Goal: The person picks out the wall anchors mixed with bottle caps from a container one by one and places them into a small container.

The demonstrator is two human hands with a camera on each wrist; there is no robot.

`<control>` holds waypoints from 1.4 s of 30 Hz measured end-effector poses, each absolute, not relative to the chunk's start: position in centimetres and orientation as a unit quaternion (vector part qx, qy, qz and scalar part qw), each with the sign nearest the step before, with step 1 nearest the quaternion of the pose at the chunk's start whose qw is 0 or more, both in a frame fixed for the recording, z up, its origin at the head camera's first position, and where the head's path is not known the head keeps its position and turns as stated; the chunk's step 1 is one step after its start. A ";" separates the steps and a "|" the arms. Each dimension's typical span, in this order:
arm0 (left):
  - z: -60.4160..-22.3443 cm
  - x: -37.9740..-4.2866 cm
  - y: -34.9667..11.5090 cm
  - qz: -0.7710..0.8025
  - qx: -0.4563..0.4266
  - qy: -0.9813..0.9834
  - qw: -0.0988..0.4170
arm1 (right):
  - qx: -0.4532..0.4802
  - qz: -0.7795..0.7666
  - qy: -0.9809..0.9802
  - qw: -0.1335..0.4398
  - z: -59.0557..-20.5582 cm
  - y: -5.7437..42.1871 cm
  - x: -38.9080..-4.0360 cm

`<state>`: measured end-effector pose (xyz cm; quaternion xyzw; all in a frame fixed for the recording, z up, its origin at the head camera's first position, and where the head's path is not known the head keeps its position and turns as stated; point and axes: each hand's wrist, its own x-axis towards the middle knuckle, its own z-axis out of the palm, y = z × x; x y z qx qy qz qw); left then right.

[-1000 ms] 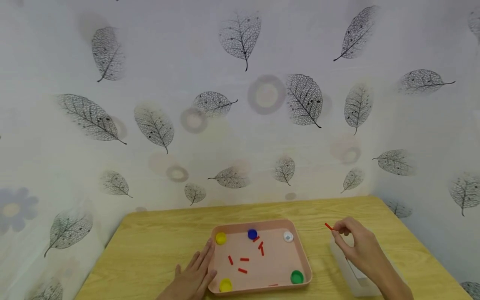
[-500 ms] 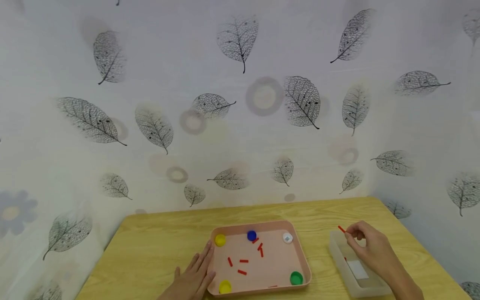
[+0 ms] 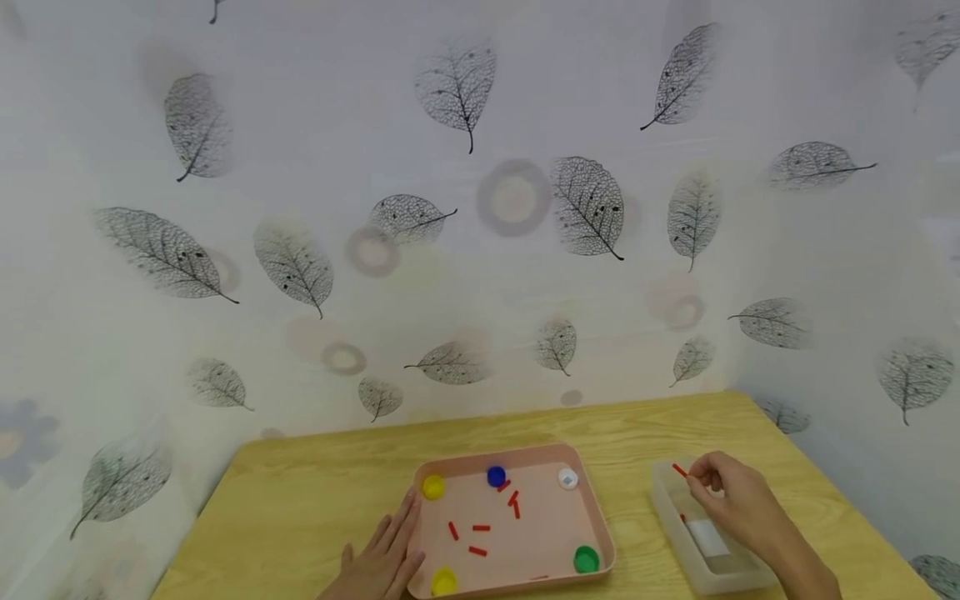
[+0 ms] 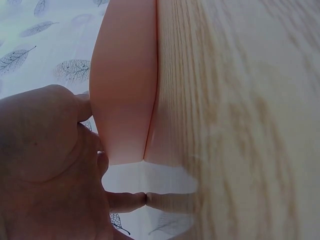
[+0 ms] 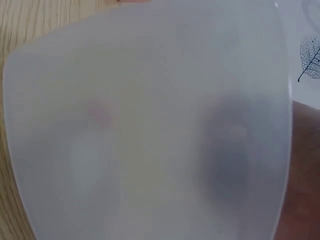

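My right hand (image 3: 738, 500) pinches a short red stick (image 3: 679, 470) between thumb and fingertips, over a translucent white box (image 3: 663, 529) on the right. In the right wrist view the wall of the box (image 5: 150, 140) covers most of the hand. Along the left side of a pink tray (image 3: 540, 521), my left hand (image 3: 378, 554) lies with straight fingers touching the rim. The left wrist view has that hand (image 4: 50, 160) against the tray's outer wall (image 4: 125, 75). Several red sticks (image 3: 481, 527) are scattered on the tray's floor.
Round caps sit near the tray's edges: yellow (image 3: 432, 487) and yellow (image 3: 444, 582) on the left, blue (image 3: 496, 477) at the back, white (image 3: 567, 478) and green (image 3: 586, 559) on the right. A white rectangle (image 3: 708, 537) lies inside the box. A leaf-patterned wall (image 3: 465, 283) backs the wooden table (image 3: 300, 492).
My right hand has moved right and lower with the red stick, from above the box's far-left side to over its inside. The left hand keeps its place at the tray. The head view has shifted slightly.
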<state>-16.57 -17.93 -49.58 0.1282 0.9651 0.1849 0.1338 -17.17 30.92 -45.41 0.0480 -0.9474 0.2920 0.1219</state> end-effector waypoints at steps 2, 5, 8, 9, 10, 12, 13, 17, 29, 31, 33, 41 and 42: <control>-49.7 -16.6 -17.9 0.184 0.119 0.966 0.139 | 0.051 0.292 -0.947 0.121 -45.5 31.0 -17.1; -49.9 -16.6 -18.0 0.183 0.107 0.966 0.149 | 0.050 0.292 -0.948 0.115 -45.6 31.1 -17.0; -49.9 -16.7 -17.9 0.182 0.103 0.966 0.153 | 0.045 0.289 -0.950 0.113 -45.6 31.1 -17.1; -49.9 -16.7 -17.9 0.184 0.103 0.966 0.153 | 0.043 0.288 -0.950 0.113 -45.6 31.1 -17.1; -49.9 -16.7 -17.9 0.183 0.105 0.966 0.152 | 0.042 0.287 -0.950 0.115 -45.6 31.1 -17.1; -49.8 -16.8 -17.9 0.182 0.107 0.966 0.151 | 0.043 0.285 -0.950 0.121 -45.5 31.1 -17.2; -49.8 -16.8 -17.9 0.185 0.108 0.965 0.151 | 0.043 0.285 -0.950 0.124 -45.5 31.0 -17.2; -49.8 -16.7 -18.0 0.180 0.114 0.965 0.150 | 0.045 0.285 -0.949 0.130 -45.4 30.9 -17.3; -49.5 -16.6 -17.8 0.174 0.113 0.966 0.153 | 0.090 0.295 -0.927 0.213 -45.2 29.2 -17.4; -49.4 -16.6 -17.8 0.177 0.113 0.966 0.154 | 0.113 0.300 -0.917 0.235 -45.0 28.7 -17.4; -49.4 -16.6 -17.8 0.180 0.114 0.965 0.155 | 0.125 0.302 -0.912 0.246 -44.8 28.1 -17.4; -49.4 -16.5 -17.9 0.179 0.125 0.964 0.150 | 0.157 0.312 -0.909 0.227 -44.3 25.0 -17.1; -49.4 -16.5 -17.9 0.181 0.125 0.964 0.149 | 0.161 0.317 -0.908 0.223 -44.3 24.6 -17.1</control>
